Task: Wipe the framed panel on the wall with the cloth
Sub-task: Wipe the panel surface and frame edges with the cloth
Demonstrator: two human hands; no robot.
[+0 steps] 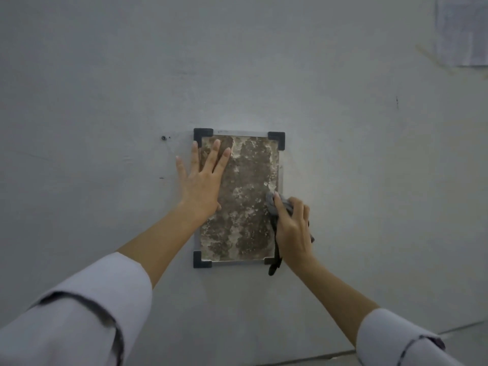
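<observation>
Panel [239,196], wall-mounted, is steadied by the flat, straight-fingered left hand [202,186] on its upper-left part while the cloth [274,207] is bunched in the right hand [291,228] at its right edge; loosening of a corner clip [277,140] is risked by hard rubbing.

We face a bare indoor wall [343,154], pale grey and scuffed, more a plain workroom or test space than a furnished home, though we cannot tell which. A mottled framed panel [245,207] sits in black corner brackets [202,134], a small screw hole [163,138] near it, a sheet of paper [462,30] stuck high at the right.
</observation>
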